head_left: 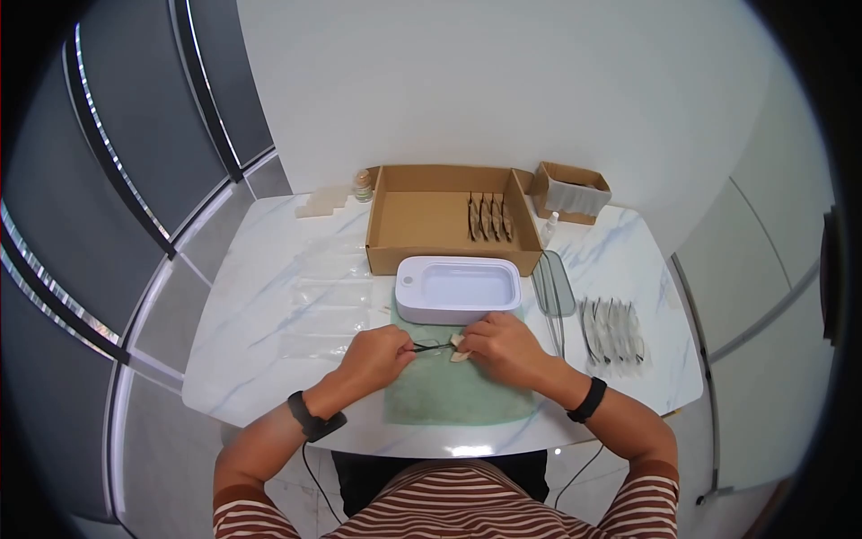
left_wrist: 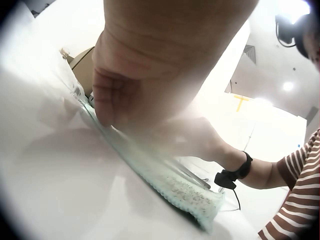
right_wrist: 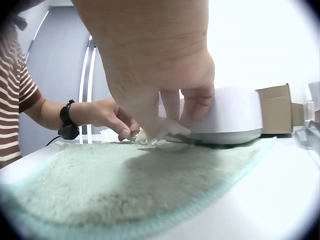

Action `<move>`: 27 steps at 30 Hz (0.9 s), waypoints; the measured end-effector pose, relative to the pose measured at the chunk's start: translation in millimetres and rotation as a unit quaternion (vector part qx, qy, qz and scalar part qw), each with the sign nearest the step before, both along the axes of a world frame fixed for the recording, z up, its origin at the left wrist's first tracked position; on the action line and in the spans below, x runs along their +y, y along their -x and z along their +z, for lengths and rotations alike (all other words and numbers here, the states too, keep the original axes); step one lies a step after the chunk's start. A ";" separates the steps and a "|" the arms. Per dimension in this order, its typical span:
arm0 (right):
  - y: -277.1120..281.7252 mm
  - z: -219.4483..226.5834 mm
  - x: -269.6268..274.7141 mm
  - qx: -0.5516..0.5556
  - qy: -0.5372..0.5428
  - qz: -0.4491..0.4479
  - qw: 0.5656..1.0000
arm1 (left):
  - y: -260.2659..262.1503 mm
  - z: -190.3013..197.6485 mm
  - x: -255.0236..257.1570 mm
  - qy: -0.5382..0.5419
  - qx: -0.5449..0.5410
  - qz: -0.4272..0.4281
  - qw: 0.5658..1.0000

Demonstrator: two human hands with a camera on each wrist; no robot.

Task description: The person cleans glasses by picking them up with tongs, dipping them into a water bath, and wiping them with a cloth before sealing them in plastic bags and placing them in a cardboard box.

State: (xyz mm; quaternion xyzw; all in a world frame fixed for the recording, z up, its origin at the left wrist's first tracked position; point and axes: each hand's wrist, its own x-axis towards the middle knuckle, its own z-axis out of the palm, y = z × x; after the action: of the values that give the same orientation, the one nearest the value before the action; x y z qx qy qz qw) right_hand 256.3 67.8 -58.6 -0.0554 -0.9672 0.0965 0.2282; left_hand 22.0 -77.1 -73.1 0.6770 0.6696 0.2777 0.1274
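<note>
In the head view, the left hand (head_left: 375,355) pinches one end of a thin dark item (head_left: 431,348), possibly part of a pair of glasses. The right hand (head_left: 503,346) pinches a small beige cloth (head_left: 460,350) at the item's other end. Both hands are low over a green towel (head_left: 458,395), in front of a white tub-shaped device (head_left: 458,314). In the right wrist view, the right hand (right_wrist: 165,70) holds the beige cloth (right_wrist: 160,130) just above the towel (right_wrist: 115,175). The left hand (left_wrist: 135,85) hides its grip in the left wrist view.
Behind the device, a cardboard box (head_left: 409,256) holds several dark thin items (head_left: 489,217). More wrapped ones (head_left: 612,332) lie at right, near a grey-green tray (head_left: 555,286). Clear plastic bags (head_left: 328,319) lie at left. A small carton (head_left: 570,193), a spray bottle (head_left: 549,229) and a jar (head_left: 363,186) stand behind.
</note>
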 end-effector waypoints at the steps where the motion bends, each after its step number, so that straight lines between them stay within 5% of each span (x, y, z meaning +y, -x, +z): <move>1: -9.6 1.4 2.3 -0.001 -0.009 -0.015 1.000 | 0.3 1.5 -1.7 0.006 0.006 0.002 1.000; 5: -44.3 -5.3 14.0 -0.061 -0.022 -0.073 0.995 | 0.3 6.0 -8.6 0.021 0.027 -0.015 0.999; 13: -64.2 5.9 5.2 0.009 0.033 -0.102 0.994 | -35.7 45.1 -25.4 0.126 0.049 -0.090 0.987; 15: -63.3 8.8 1.6 0.011 0.042 -0.100 0.994 | -34.0 39.5 -11.9 -0.018 0.099 -0.103 0.990; 27: -53.7 28.3 -15.5 0.037 0.077 -0.070 0.994 | -34.4 30.1 26.2 -0.052 0.193 -0.167 0.965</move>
State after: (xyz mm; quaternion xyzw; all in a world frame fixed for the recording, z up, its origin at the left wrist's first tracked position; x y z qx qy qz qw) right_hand 310.0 52.3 -30.3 -0.1369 -0.9416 0.1565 0.2650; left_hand 56.4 -50.9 -43.0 0.8256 0.5437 0.1509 0.0049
